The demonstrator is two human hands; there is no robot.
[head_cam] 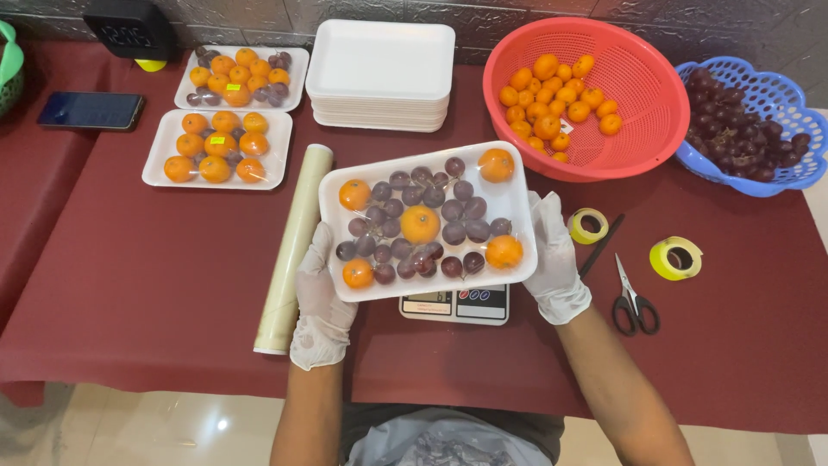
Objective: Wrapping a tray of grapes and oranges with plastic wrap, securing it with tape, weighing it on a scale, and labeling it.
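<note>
A white foam tray (429,222) of dark grapes and 5 oranges, wrapped in clear film, sits over a small kitchen scale (455,304) near the desk's front edge. The gloved left hand (323,298) and gloved right hand (556,263) close their grip on its 2 short sides. The desk (147,276) wears a maroon cloth. A film roll (291,250) lies just left; tape rolls (675,257) and scissors (634,298) lie right. Bare cloth spreads at front left; pale floor tiles show below the edge.
</note>
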